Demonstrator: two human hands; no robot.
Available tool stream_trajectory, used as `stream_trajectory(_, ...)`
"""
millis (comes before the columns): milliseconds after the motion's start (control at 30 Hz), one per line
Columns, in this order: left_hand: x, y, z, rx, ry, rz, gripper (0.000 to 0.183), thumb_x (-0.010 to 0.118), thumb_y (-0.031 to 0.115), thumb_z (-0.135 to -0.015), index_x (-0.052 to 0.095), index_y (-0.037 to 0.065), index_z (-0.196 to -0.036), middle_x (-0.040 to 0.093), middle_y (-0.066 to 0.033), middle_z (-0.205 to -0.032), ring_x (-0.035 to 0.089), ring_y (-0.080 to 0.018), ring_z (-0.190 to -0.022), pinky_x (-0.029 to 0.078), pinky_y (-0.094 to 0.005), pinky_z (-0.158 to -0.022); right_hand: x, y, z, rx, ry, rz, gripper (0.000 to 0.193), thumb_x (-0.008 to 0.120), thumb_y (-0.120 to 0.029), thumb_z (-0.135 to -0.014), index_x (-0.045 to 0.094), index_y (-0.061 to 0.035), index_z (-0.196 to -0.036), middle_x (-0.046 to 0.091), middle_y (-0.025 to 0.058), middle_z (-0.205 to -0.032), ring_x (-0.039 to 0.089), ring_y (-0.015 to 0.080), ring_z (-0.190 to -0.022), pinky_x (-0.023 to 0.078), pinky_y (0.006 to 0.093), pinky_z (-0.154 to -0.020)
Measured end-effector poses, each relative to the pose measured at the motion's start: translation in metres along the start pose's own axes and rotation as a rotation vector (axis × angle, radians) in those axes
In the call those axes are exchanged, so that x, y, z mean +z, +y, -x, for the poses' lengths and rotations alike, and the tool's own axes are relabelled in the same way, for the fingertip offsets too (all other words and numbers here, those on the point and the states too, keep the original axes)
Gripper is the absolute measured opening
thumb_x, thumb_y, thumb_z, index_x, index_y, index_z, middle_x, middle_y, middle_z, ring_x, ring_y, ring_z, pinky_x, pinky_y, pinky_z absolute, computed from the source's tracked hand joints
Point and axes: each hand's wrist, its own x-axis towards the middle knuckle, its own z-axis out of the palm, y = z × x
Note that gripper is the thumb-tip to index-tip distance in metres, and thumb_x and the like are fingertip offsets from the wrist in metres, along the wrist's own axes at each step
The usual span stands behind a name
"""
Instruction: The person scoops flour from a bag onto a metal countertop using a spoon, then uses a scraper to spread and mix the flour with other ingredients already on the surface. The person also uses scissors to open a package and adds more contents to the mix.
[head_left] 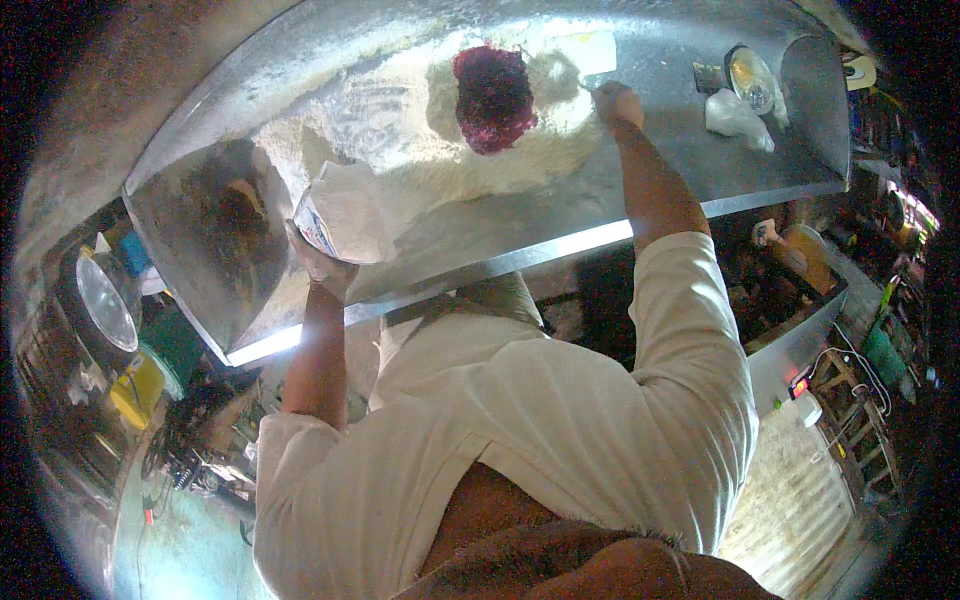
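Note:
A large heap of white flour (480, 150) lies on a steel table (700, 170), with a dark red mass (493, 98) sitting in a hollow at its top. My left hand (320, 262) grips a white paper bag (345, 210), tilted against the left side of the heap. My right hand (617, 102) is closed at the heap's right edge, beside a flat white scraper-like piece (580, 50). Whether it holds that piece I cannot tell.
A crumpled clear plastic bag (735, 115) and a round lidded bowl (752, 78) lie at the table's far right. A metal bowl (105, 300) and a yellow container (135, 390) stand below the table on the left. Cluttered shelves and wooden stools fill the right side.

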Motion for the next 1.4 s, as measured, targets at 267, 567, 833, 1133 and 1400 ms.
stream_trajectory(267, -0.001, -0.004, 0.004, 0.033, -0.026, 0.012, 0.082, 0.029, 0.074, -0.092, 0.039, 0.015, -0.148, 0.048, -0.0107, -0.145, 0.047, -0.0358, -0.130, 0.040, -0.0524, -0.107, -0.027, -0.022, 0.017, -0.116, -0.070, 0.171, 0.037, 0.052, -0.038, -0.092, 0.067, -0.0103, -0.112, 0.068, 0.0157, -0.113, 0.066, 0.0390, -0.102, 0.053, 0.0502, -0.089)
stream_trajectory(567, -0.002, -0.007, -0.004, -0.045, 0.027, 0.036, 0.083, 0.027, 0.074, -0.093, 0.037, 0.013, -0.149, 0.047, -0.0103, -0.146, 0.046, -0.0346, -0.131, 0.038, -0.0511, -0.108, -0.048, -0.001, 0.057, -0.171, -0.197, 0.434, 0.028, 0.050, -0.033, -0.091, 0.064, -0.0170, -0.110, 0.066, 0.0140, -0.115, 0.064, 0.0363, -0.106, 0.053, 0.0495, -0.090)
stream_trajectory(833, 0.016, -0.006, 0.000, -0.040, -0.004, 0.018, 0.083, 0.026, 0.073, -0.093, 0.038, 0.013, -0.149, 0.047, -0.0102, -0.147, 0.046, -0.0344, -0.131, 0.036, -0.0514, -0.111, -0.063, -0.041, 0.076, -0.152, 0.004, 0.388, 0.027, 0.048, -0.029, -0.093, 0.064, -0.0132, -0.108, 0.067, 0.0151, -0.111, 0.066, 0.0371, -0.100, 0.054, 0.0491, -0.086)
stream_trajectory(1133, 0.010, -0.008, -0.016, 0.077, 0.025, 0.010, 0.085, 0.032, 0.073, -0.092, 0.038, 0.009, -0.148, 0.047, -0.0137, -0.145, 0.047, -0.0374, -0.129, 0.038, -0.0520, -0.109, -0.142, -0.160, 0.198, -0.474, -0.081, -0.701, 0.007, 0.066, -0.002, -0.088, 0.069, -0.0041, -0.094, 0.066, -0.0001, -0.085, 0.058, 0.0094, -0.084, 0.047, 0.0263, -0.079)
stream_trajectory(1400, 0.007, -0.013, -0.022, -0.102, -0.087, 0.053, 0.079, 0.036, 0.073, -0.091, 0.046, 0.013, -0.143, 0.058, -0.0081, -0.133, 0.056, -0.0313, -0.117, 0.045, -0.0519, -0.099, -0.126, -0.269, 0.255, -0.976, 0.208, 0.161, 0.018, 0.062, -0.014, -0.080, 0.065, -0.0141, -0.097, 0.068, 0.0108, -0.093, 0.068, 0.0316, -0.083, 0.057, 0.0435, -0.069)
